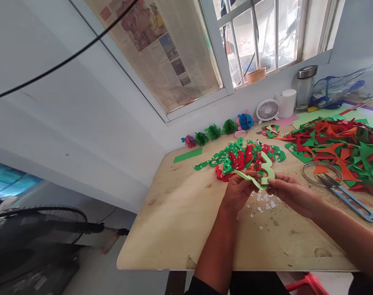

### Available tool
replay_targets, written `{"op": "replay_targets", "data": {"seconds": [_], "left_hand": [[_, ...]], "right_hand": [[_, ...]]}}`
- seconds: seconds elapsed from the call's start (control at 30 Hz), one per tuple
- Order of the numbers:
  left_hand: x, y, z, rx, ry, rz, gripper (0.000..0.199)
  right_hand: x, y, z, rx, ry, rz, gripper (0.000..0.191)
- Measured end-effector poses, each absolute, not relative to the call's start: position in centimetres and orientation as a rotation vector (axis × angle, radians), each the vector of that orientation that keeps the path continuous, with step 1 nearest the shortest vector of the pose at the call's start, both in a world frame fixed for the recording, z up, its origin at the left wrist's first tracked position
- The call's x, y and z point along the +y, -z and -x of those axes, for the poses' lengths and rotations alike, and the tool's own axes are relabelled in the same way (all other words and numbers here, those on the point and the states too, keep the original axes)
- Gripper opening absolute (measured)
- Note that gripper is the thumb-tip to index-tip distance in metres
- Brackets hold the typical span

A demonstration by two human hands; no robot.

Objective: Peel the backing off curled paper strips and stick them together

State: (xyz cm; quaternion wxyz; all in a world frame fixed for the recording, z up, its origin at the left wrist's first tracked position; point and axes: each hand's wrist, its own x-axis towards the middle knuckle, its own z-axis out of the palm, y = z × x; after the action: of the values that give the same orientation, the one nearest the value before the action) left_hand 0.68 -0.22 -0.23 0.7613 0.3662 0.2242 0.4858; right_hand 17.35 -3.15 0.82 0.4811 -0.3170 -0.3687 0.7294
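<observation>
Between my two hands is a light green paper cutout (268, 167) with a wavy, curved outline, raised a little above the table. My left hand (240, 190) pinches its left part, where a thin strip points out to the left. The fingertips of my right hand (286, 190) grip its lower right end. Just behind the hands lies a pile of green cutouts (227, 153) and red cutouts (246, 155), several with small white squares on them. Small white paper bits (267, 203) are scattered on the wood below my hands.
Blue thread snips (349, 198) and a ring (309, 174) lie to the right, beside a heap of red, orange and green paper scraps (336, 147). Honeycomb paper figures (213, 132), a small white fan (267, 110) and a glass jar (305, 90) line the wall. A green strip (188, 155) lies at the left.
</observation>
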Motion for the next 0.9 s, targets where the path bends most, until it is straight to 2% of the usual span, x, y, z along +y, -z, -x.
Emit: {"op": "replay_targets", "data": {"seconds": [0.3, 0.6, 0.9], "left_hand": [[-0.1, 0.1, -0.9, 0.556, -1.114, -0.747, 0.022], [0.2, -0.5, -0.2, 0.698, -1.113, -0.693, 0.035], [0.0, -0.8, -0.3, 0.737, -1.065, -0.772, 0.036]], "right_hand": [[-3.2, -1.2, -17.2, -0.891, -1.764, 0.83, 0.022], [-3.2, -1.4, -17.1, -0.933, -1.704, 0.959, 0.026], [-3.1, -1.1, -17.2, -1.14, -1.629, 1.073, 0.03]]}}
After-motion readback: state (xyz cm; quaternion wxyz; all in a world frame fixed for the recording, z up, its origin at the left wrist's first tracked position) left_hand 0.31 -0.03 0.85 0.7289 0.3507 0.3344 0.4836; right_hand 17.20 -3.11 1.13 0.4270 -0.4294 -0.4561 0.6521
